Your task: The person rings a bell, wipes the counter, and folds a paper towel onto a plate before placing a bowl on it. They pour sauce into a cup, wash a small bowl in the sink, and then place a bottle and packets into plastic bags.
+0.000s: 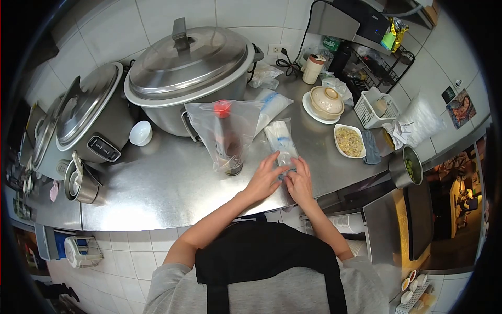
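On the steel counter in front of me lies a flat packet of clear plastic bags [282, 137] with blue print. My left hand [265, 179] rests at its near end, fingers apart and stretched over the plastic. Close beside it, my right hand [299, 184] has its fingers bent and pinched at the same end of the packet; the exact grip is partly hidden. Left of the packet stands a bottle with a red cap [222, 109], loosely covered by a clear plastic bag [201, 123]. Another bag packet [273, 107] lies behind.
Large rice cookers [188, 68] line the back and left of the steel counter [172, 188]. A white cup [140, 133] sits near them. To the right are a lidded pot [327, 100], a bowl of chopped food [350, 141], a white basket [374, 112] and a metal pot [405, 170].
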Motion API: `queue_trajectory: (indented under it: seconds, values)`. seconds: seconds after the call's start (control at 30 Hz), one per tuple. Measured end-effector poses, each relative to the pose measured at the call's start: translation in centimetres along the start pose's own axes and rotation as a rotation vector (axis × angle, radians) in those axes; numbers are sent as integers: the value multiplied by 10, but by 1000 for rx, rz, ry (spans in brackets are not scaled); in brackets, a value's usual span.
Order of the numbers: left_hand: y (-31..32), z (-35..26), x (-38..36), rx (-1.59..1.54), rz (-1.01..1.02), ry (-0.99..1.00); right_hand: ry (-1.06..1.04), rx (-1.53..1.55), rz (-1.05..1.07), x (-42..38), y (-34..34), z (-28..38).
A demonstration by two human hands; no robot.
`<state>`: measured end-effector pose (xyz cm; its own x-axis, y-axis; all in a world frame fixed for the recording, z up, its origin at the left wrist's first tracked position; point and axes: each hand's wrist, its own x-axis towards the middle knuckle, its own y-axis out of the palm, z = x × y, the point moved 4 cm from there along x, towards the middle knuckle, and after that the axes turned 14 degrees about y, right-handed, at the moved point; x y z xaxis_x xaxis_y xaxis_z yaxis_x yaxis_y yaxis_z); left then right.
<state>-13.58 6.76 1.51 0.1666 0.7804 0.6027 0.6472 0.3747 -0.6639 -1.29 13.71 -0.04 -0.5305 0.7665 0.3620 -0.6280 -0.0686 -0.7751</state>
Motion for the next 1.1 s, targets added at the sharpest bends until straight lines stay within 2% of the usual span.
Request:
queue_trajectory:
  seconds: [0.1, 0.17, 0.23, 0.27, 0.33, 0.37, 0.4, 0.43, 0.47, 0.5, 0.53, 0.57, 0.6, 0.67, 0.7, 0.73, 0.8, 0.83, 0.87, 0.93, 0.97, 1.0, 1.07, 1.1]
  values:
    - [20, 26, -6, -30, 43, -89, -51, 176, 6, 13, -52, 40]
    - [27, 47, -13, -48, 95, -243, 47, 663, 23, 30, -90, 39]
    - [14, 41, -13, -103, 95, -209, 240, 1108, 28, 50, -125, 42]
    - [3, 35, -10, -151, 91, -177, 239, 1106, 23, 59, -136, 39]
    - [-26, 20, -3, -239, 19, -174, 424, 1025, 220, 72, -137, 29]
    - [-42, 15, 0, -626, -135, -309, 311, 1013, 290, 79, -131, 29]
    - [-56, 4, 5, -1013, -296, -443, 307, 1016, 293, 80, -129, 39]
    - [-76, -13, 17, -1088, -321, -435, 260, 1012, 410, 80, -122, 62]
    - [-89, -25, 25, -1086, -332, -443, 213, 1004, 531, 78, -114, 80]
    - [-101, -38, 35, -1006, -326, -319, 209, 1005, 548, 80, -107, 87]
    - [-110, -45, 41, -917, -321, -195, 143, 943, 684, 83, -97, 98]
    - [-114, -44, 43, -518, -238, -207, 71, 877, 819, 84, -89, 107]
    - [-113, -35, 35, -501, -256, -214, 52, 876, 838, 86, -85, 111]
    - [-94, -2, 6, -599, -135, -568, 27, 918, 765, 94, -81, 114]
    - [-102, -4, -2, -607, -317, -536, 30, 924, 692, 96, -80, 116]
    - [-108, -4, -9, -590, -342, -547, 12, 926, 718, 93, -74, 118]
    - [-128, -1, -34, -717, -733, -607, -41, 935, 827, 81, -58, 121]
    - [-137, -1, -45, -741, -812, -636, -161, 832, 919, 71, -49, 125]
    - [-143, 1, -56, -720, -839, -644, -180, 834, 947, 64, -41, 129]
    - [-150, 13, -86, -802, -1085, -709, -107, 794, 1149, 47, -18, 136]
    - [-154, 18, -101, -809, -1160, -713, 0, 811, 1106, 44, 1, 129]
    - [-157, 24, -115, -796, -1174, -715, -11, 813, 1121, 43, 13, 125]
    - [-161, 33, -146, -775, -1294, -804, 210, 984, 1226, 43, 30, 116]
    - [-165, 33, -153, -765, -1304, -805, 278, 1011, 1163, 43, 31, 121]
